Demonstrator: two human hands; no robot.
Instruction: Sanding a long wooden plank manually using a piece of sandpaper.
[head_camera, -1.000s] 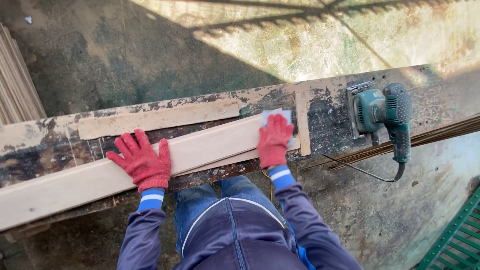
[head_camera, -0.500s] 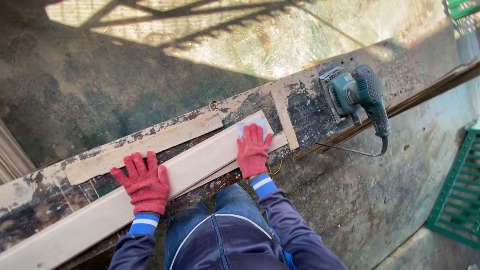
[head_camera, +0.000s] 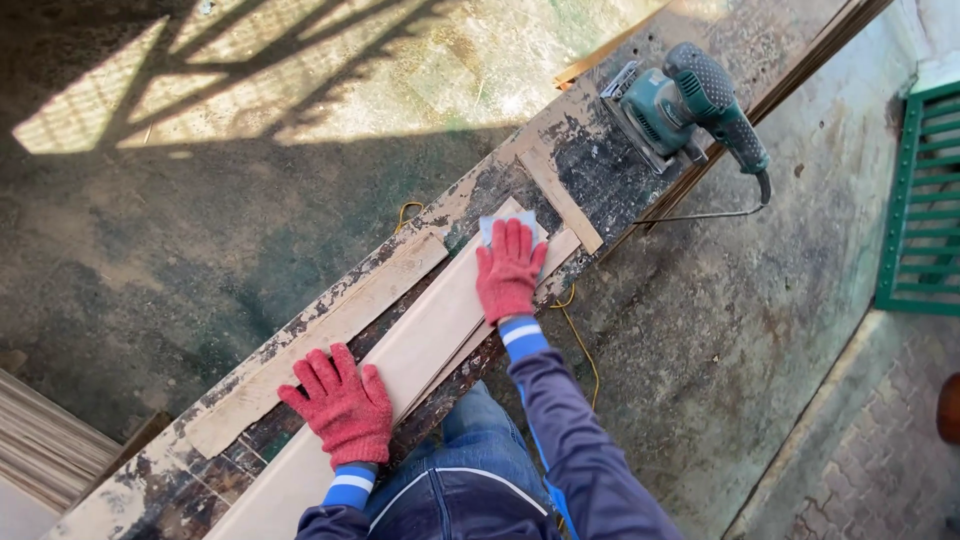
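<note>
A long pale wooden board (head_camera: 430, 340) lies along a worn, paint-flecked plank bench (head_camera: 500, 185). My left hand (head_camera: 340, 408), in a red knit glove, rests flat on the board with fingers spread. My right hand (head_camera: 509, 268), also red-gloved, presses a pale blue-grey sanding sheet (head_camera: 493, 226) onto the board's far end. Most of the sheet is hidden under the glove. A thin wooden strip (head_camera: 320, 340) lies beside the board on its far side.
A green electric sander (head_camera: 685, 100) sits on the bench beyond my right hand, its black cord (head_camera: 700, 214) hanging over the edge. A short wooden slat (head_camera: 560, 200) lies across the bench. A green metal grate (head_camera: 925, 200) stands at right. Stacked boards (head_camera: 40, 445) lie at lower left.
The view has swung, so the bench now runs steeply up to the right. Both gloved hands stay on the board; the right hand keeps pressing the sheet at the board's end.
</note>
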